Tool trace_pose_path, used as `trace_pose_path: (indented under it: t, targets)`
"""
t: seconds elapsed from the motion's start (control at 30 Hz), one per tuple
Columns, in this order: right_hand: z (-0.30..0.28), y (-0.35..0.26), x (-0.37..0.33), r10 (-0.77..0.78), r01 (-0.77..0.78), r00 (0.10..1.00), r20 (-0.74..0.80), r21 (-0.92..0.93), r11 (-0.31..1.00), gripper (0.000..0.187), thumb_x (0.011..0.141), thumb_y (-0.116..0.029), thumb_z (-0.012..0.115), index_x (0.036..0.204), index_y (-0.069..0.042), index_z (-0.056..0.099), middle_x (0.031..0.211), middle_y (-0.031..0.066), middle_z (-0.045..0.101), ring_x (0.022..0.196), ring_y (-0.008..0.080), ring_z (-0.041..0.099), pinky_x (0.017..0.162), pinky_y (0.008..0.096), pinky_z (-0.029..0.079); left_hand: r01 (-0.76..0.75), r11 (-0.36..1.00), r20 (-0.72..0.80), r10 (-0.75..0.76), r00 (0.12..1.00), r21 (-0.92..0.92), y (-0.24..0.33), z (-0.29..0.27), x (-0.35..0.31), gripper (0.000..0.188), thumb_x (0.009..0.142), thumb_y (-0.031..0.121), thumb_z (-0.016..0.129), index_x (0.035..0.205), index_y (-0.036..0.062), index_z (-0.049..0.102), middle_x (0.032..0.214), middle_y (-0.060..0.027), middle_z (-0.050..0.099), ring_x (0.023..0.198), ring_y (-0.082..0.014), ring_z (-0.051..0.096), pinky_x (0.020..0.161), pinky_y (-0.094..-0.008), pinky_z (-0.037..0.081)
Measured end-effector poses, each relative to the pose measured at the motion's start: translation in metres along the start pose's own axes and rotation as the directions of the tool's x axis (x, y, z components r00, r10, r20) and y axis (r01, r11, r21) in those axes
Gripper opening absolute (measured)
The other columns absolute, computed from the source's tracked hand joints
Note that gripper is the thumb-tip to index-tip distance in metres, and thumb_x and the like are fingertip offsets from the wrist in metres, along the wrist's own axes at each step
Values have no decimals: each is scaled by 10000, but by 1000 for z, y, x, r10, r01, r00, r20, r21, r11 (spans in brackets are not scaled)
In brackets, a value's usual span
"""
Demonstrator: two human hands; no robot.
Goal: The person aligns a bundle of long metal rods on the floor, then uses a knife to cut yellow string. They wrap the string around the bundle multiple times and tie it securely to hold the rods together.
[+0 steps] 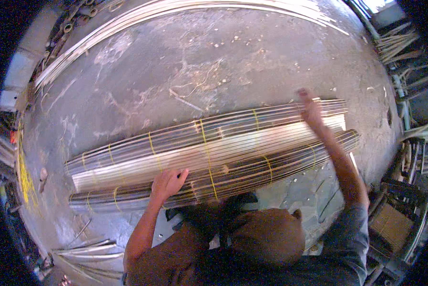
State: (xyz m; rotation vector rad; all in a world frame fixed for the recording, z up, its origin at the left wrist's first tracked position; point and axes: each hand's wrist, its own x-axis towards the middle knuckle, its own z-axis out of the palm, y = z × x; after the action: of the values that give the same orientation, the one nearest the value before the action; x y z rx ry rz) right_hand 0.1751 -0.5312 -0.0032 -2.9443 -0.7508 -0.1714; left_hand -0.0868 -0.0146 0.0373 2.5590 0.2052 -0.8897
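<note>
So you've got that slatted mat (pixel 238 170) lying lengthwise across the floor (pixel 252 66) right in front of you, yellow bands (pixel 206 143) crossing it, probably to keep the slats lined up. Your left hand (pixel 166 185) is over the near edge, thumb sticking out, likely steadying it; can't tell if those fingers pinch anything. Your right hand (pixel 311 113) is at the far right end, too blurry to say whether it's gripping. Containers? Can't make one out for sure, just a pale strip (pixel 252 140) along the mat's middle.
</note>
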Motion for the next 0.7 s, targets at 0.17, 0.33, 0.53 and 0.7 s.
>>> trace_pose_path:
  t: [0.17, 0.33, 0.53, 0.7]
  targets:
    - [-8, -259, 27, -443, 432, 876, 193, 99, 897, 966, 718, -652, 662, 1491, -235, 261, 1528, 76, 273, 1395, 283, 286, 1145, 527, 186, 35, 999, -7, -35, 999, -1, -3, 0, -5, 513, 928, 552, 395, 1026, 165, 718, 979, -193, 677, 935, -408, 633, 841, -502, 493]
    - [-2, -237, 104, -440, 444, 896, 63, -179, 878, 978, 731, -708, 603, 1496, -213, 247, 1538, 133, 236, 1405, 327, 253, 1114, 618, 164, 5, 1000, -59, -6, 998, -18, 6, -2, -7, 567, 926, 565, 373, 971, 116, 717, 932, -201, 681, 893, -416, 642, 809, -510, 502]
    - [-40, -236, 152, -116, 98, 966, -231, -87, 991, 697, 855, -598, 553, 1385, -161, 437, 1490, 156, 309, 1286, 341, 426, 1069, 618, 269, 15, 999, -9, -16, 1000, -48, 7, -6, -6, 570, 926, 559, 373, 935, 103, 716, 901, -214, 677, 871, -417, 646, 793, -516, 505]
    - [-54, -290, -27, -366, 309, 892, 264, 236, 921, 532, 931, -402, 494, 1414, -197, 405, 1424, 105, 421, 1294, 307, 413, 1102, 542, 258, -3, 998, -198, -9, 980, -57, 8, 1, -15, 465, 912, 478, 478, 868, 71, 698, 859, -165, 660, 878, -375, 628, 772, -511, 501]
